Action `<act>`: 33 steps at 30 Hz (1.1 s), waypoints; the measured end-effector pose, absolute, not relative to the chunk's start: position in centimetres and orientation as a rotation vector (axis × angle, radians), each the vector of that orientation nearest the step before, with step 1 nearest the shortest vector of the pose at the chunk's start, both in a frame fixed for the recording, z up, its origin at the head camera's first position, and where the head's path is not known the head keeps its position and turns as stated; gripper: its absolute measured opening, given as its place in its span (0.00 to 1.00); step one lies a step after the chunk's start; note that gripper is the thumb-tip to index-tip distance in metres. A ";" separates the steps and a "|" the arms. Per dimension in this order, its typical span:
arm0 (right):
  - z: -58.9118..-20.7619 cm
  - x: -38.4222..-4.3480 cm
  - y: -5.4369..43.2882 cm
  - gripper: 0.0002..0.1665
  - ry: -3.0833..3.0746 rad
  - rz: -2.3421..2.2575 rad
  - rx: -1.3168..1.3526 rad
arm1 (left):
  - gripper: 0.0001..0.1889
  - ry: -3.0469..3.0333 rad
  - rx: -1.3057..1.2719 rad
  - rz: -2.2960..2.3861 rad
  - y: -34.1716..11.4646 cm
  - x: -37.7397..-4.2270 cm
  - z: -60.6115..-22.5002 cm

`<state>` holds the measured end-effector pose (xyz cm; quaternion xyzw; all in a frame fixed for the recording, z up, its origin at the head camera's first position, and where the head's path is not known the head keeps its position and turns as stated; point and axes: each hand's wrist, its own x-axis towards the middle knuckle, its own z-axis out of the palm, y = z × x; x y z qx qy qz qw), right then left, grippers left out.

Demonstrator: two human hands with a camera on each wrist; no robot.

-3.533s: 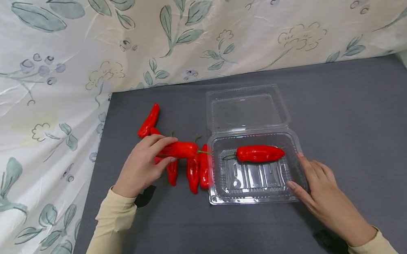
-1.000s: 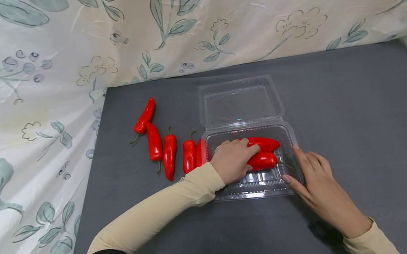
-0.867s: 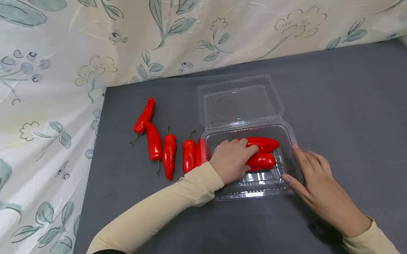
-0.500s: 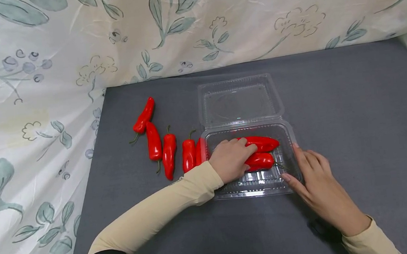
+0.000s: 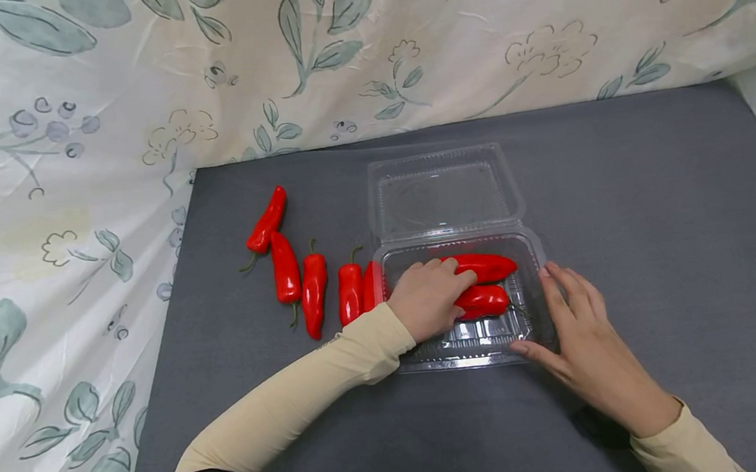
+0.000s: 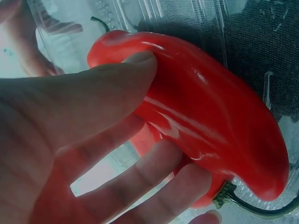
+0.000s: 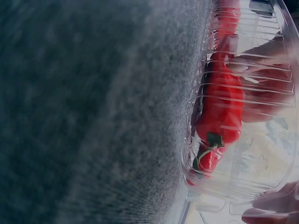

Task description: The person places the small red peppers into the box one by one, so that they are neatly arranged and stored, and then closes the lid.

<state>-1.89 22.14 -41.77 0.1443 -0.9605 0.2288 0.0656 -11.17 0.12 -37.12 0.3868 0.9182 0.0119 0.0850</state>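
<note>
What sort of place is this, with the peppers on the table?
Probably a makeshift indoor work surface, though little of the room shows: a dark grey tabletop, leaf-patterned cloth along its far side, and an open clear container beside red peppers.

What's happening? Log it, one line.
left grip: holds nearer pepper in clear box | right grip: at box's right side | lid: open | outside: five red peppers visible

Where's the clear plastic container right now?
In the head view, the clear container sits open on the gray table, just right of the loose red peppers, with the left hand inside and the right hand at its right side.
</note>
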 end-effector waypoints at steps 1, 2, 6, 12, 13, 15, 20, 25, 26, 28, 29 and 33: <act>-41.8 -1.9 22.1 0.64 -2.900 0.692 0.438 | 0.22 2.737 1.153 0.037 0.1 -11.2 -37.1; -41.8 -1.9 22.1 0.64 -2.901 0.692 0.440 | 0.22 2.735 1.152 0.042 0.0 -11.2 -37.1; -42.0 -1.8 22.0 0.64 -2.904 0.686 0.444 | 0.23 2.733 1.124 0.082 -0.4 -11.2 -37.0; -42.1 -1.8 21.9 0.62 -2.911 0.690 0.428 | 0.22 2.769 1.020 0.312 -2.5 -11.3 -35.2; -42.1 -1.8 21.9 0.62 -2.916 0.690 0.423 | 0.22 2.783 0.990 0.378 -3.1 -11.3 -34.7; -42.0 -1.8 21.8 0.62 -2.923 0.689 0.415 | 0.22 2.825 0.918 0.502 -4.7 -11.2 -33.8; -41.9 -2.0 21.7 0.63 -2.937 0.661 0.401 | 0.21 2.926 0.704 0.650 -9.0 -10.6 -32.6; -41.8 -2.0 21.8 0.63 -2.940 0.664 0.399 | 0.21 2.913 0.562 0.731 -11.9 -9.9 -33.1; -41.8 -2.0 21.7 0.63 -2.941 0.665 0.396 | 0.22 2.908 0.548 0.739 -12.3 -9.7 -33.3; -41.8 -2.0 21.7 0.63 -2.945 0.666 0.390 | 0.23 2.904 0.523 0.741 -12.9 -9.4 -33.7; -41.8 -2.0 21.7 0.64 -2.947 0.665 0.387 | 0.23 2.906 0.521 0.735 -13.1 -9.3 -33.9; -41.7 -2.0 21.6 0.64 -2.950 0.678 0.383 | 0.25 2.922 0.506 0.728 -13.7 -8.9 -34.8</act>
